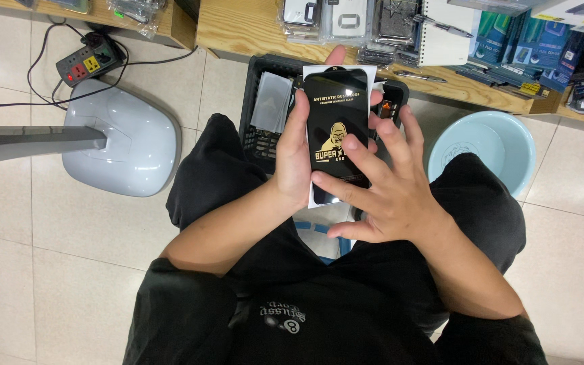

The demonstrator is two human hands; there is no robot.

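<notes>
Flat black package (pixel 336 128) with gold print, white backing card behind it, held upright over the lap: left hand (pixel 295 155) grips its left edge, right hand (pixel 386 189) fingers lie across its front. Clear-bagged phone cases (pixel 346 20) in a row on the wooden shelf (pixel 238 27) above. Green and blue boxes (pixel 528 47) stacked at shelf right. More clear bags (pixel 133 10) top left. Pale sleeve (pixel 272 101) in black crate (pixel 255 135).
</notes>
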